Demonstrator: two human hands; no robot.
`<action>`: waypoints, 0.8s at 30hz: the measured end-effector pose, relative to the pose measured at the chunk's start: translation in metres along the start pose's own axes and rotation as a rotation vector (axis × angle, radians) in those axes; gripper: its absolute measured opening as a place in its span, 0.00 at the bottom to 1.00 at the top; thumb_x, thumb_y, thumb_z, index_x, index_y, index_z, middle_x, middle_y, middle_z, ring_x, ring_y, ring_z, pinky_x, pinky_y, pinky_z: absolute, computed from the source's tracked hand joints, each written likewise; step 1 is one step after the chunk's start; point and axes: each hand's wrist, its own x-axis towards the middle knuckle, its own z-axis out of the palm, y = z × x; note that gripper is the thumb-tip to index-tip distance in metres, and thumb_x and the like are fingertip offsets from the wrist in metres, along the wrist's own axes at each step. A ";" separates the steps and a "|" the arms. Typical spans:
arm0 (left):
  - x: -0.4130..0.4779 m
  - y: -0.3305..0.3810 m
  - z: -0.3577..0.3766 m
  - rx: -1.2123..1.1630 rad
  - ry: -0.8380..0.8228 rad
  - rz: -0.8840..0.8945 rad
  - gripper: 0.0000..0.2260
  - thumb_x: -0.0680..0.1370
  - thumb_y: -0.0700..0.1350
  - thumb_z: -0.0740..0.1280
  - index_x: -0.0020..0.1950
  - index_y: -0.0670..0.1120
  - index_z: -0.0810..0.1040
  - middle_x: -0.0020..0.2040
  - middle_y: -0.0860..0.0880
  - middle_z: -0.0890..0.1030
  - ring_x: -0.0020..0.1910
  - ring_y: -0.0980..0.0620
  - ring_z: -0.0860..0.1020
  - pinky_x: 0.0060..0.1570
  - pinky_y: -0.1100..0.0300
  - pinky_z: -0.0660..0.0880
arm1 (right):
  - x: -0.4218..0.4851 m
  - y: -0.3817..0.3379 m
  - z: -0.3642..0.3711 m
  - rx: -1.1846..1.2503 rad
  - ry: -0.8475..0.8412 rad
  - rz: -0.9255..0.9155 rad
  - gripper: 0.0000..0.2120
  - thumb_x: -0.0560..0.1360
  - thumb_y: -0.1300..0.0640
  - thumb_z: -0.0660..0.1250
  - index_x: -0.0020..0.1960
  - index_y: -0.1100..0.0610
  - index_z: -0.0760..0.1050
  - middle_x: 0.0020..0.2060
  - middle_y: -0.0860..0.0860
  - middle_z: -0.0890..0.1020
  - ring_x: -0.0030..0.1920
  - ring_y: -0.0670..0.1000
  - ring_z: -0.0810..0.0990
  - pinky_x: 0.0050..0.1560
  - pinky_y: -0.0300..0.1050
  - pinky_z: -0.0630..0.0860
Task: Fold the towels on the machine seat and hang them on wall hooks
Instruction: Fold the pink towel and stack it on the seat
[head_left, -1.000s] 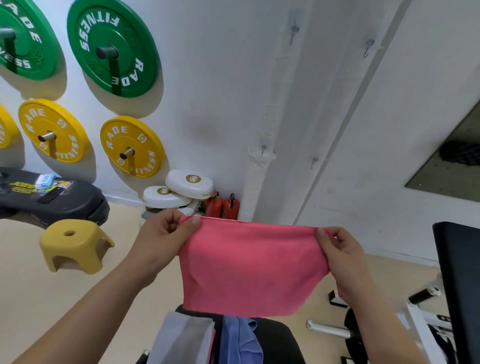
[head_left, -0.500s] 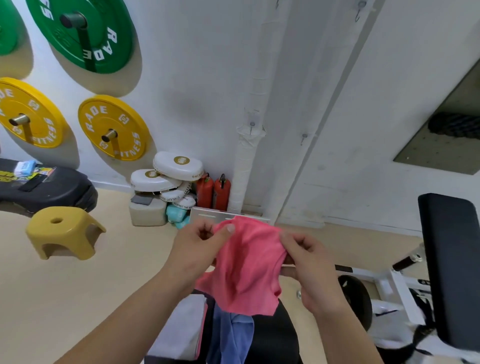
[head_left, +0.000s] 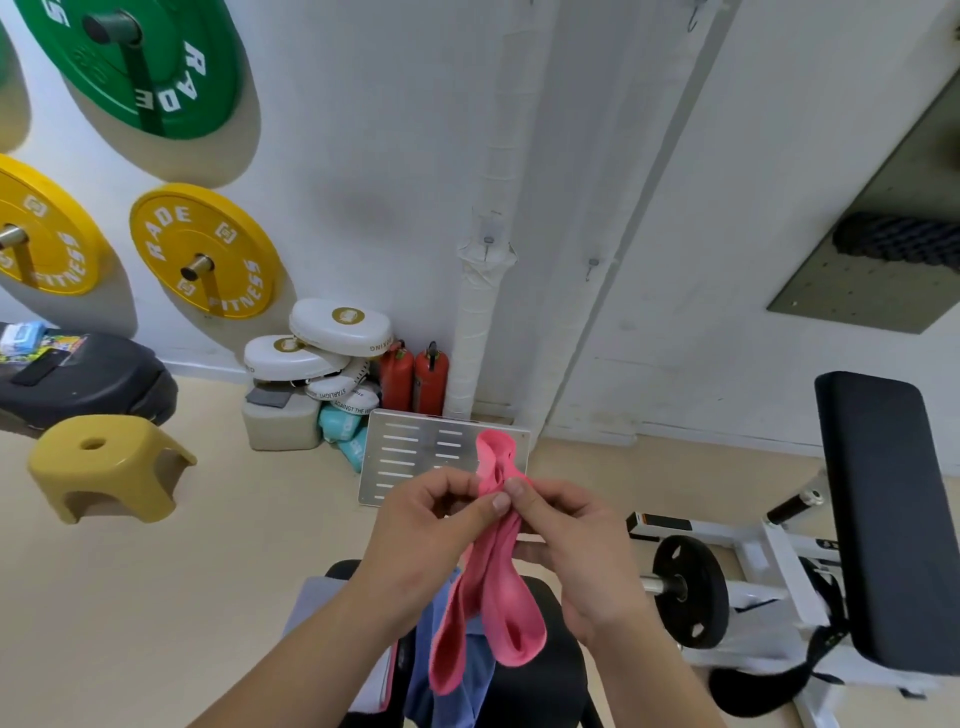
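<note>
pinching pink towel (head_left: 511, 618): left hand (head_left: 421, 540), right hand (head_left: 587, 551) | long axis vertical, hanging down

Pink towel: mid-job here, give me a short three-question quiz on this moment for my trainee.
1. True or false: the wall hook right of the pipe is bare.
2. How do the left hand and right hand hold the pink towel? A spread wide; B pinched close together; C draped over one arm.
3. Fill in: on the seat lie a grey towel and a ___ towel.
Key: 1 true; 2 B; 3 blue towel.
</note>
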 end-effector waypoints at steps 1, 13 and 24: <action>-0.002 0.000 0.000 0.016 0.010 0.008 0.02 0.75 0.42 0.77 0.46 0.46 0.87 0.44 0.42 0.87 0.49 0.38 0.85 0.54 0.45 0.84 | -0.001 0.001 0.001 -0.007 -0.005 0.003 0.08 0.76 0.58 0.73 0.50 0.62 0.87 0.45 0.64 0.87 0.47 0.64 0.87 0.48 0.59 0.85; -0.010 0.000 -0.001 0.205 0.098 0.126 0.05 0.76 0.41 0.75 0.44 0.51 0.85 0.41 0.52 0.87 0.42 0.54 0.85 0.44 0.61 0.81 | -0.015 -0.004 0.015 -0.229 -0.057 -0.098 0.18 0.83 0.49 0.63 0.46 0.57 0.87 0.42 0.57 0.88 0.47 0.55 0.88 0.52 0.49 0.85; 0.008 0.046 -0.041 0.121 -0.260 0.173 0.09 0.79 0.57 0.68 0.53 0.54 0.80 0.39 0.42 0.82 0.38 0.48 0.76 0.43 0.50 0.70 | 0.039 -0.022 -0.042 -0.133 -0.382 0.032 0.38 0.66 0.45 0.81 0.72 0.53 0.74 0.65 0.52 0.82 0.65 0.50 0.81 0.67 0.52 0.76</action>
